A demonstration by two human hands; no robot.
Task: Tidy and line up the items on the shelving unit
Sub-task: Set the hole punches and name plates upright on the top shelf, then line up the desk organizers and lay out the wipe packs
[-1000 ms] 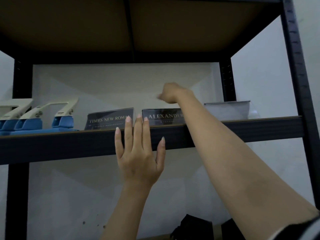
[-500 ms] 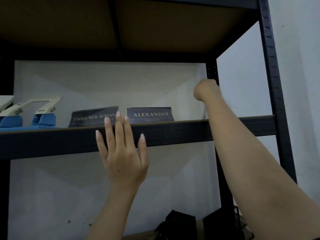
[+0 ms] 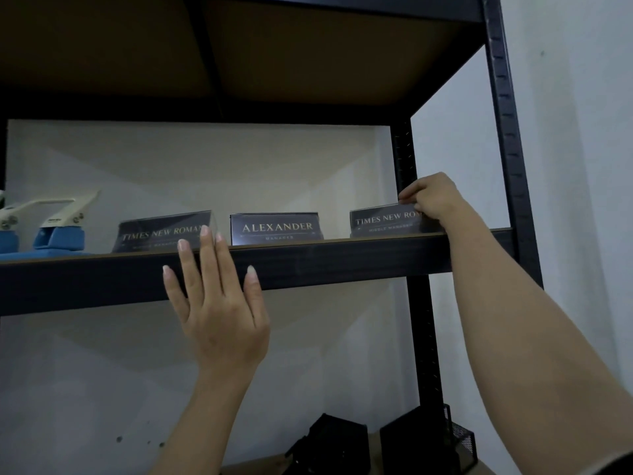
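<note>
Three dark acrylic name plates stand along the shelf's front edge (image 3: 342,260). The left plate (image 3: 154,231) reads TIMES NEW ROMAN and sits slightly skewed. In the middle is the ALEXANDER plate (image 3: 276,229). At the right end, my right hand (image 3: 433,200) pinches the top right corner of a second TIMES NEW ROMAN plate (image 3: 383,222), which stands on the shelf. My left hand (image 3: 215,299) is flat with straight fingers against the shelf's front beam, its fingertips overlapping the left plate's lower right corner.
Two white and blue hole punches (image 3: 54,224) stand at the shelf's left end. The black right front post (image 3: 507,132) rises just beside my right hand. Black mesh organisers (image 3: 411,443) sit on the lower level. A board closes the space overhead.
My right hand came back from behind the shelf's right end and set a second TIMES NEW ROMAN plate at the front right. The view shifted right. My left hand stayed on the beam.
</note>
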